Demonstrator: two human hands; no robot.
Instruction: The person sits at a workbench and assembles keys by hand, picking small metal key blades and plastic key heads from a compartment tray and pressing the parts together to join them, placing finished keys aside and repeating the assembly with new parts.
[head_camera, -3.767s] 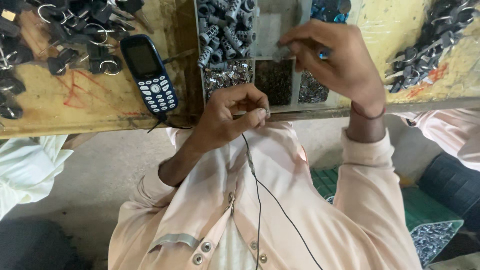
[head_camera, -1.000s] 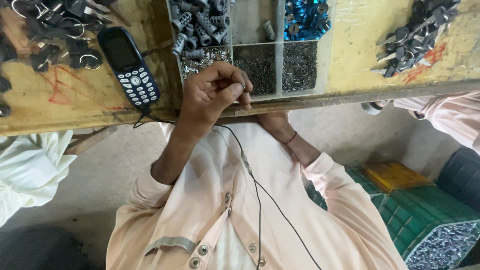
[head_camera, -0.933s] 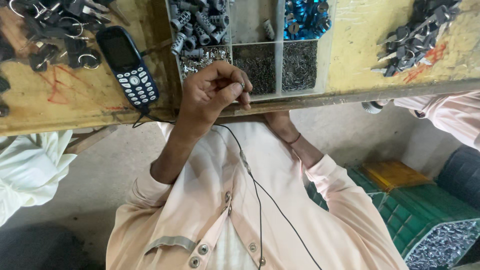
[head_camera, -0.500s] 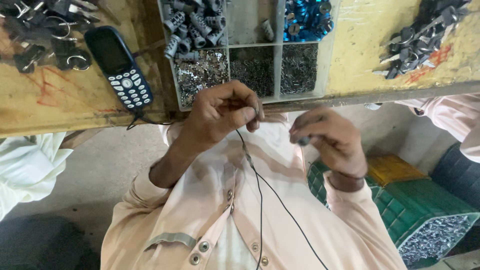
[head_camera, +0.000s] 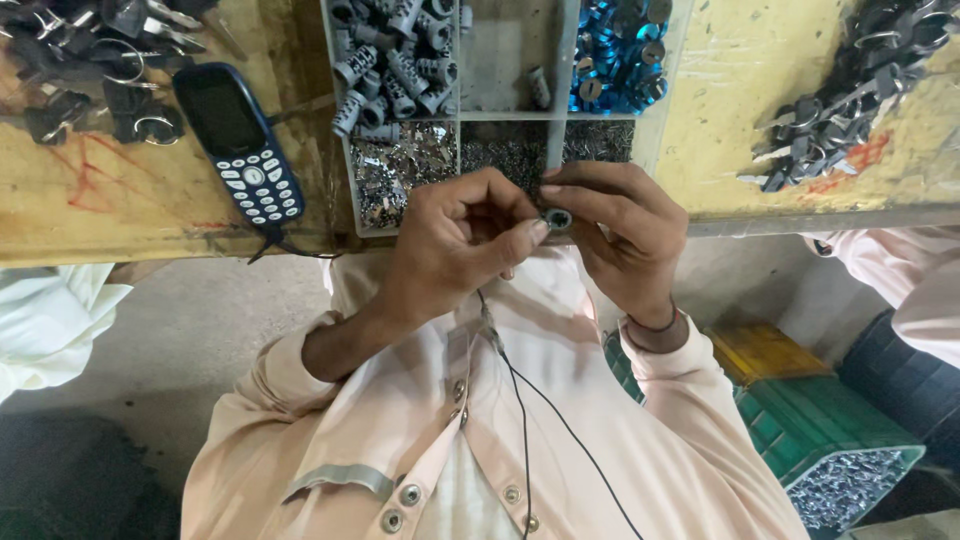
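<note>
Left hand (head_camera: 450, 245) and right hand (head_camera: 620, 235) meet at the bench (head_camera: 120, 210) edge, fingers of both pinching a small round metal part (head_camera: 557, 218) just below the divided parts tray (head_camera: 500, 70). It looks light, rigid, smooth and easily dropped; best gripped by the rim.

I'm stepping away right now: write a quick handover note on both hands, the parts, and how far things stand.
Left hand: fingers pinched, meeting the right hand over the table edge.
Right hand: shut on a small round part held between thumb and fingers.
Parts: divided tray just ahead holds grey cylinders, blue caps and small metal bits. Dark key-like pieces are heaped at the right, more at the left beside the phone.
Done: one part is in hand.
Left: its fitting is not visibly finished.
</note>
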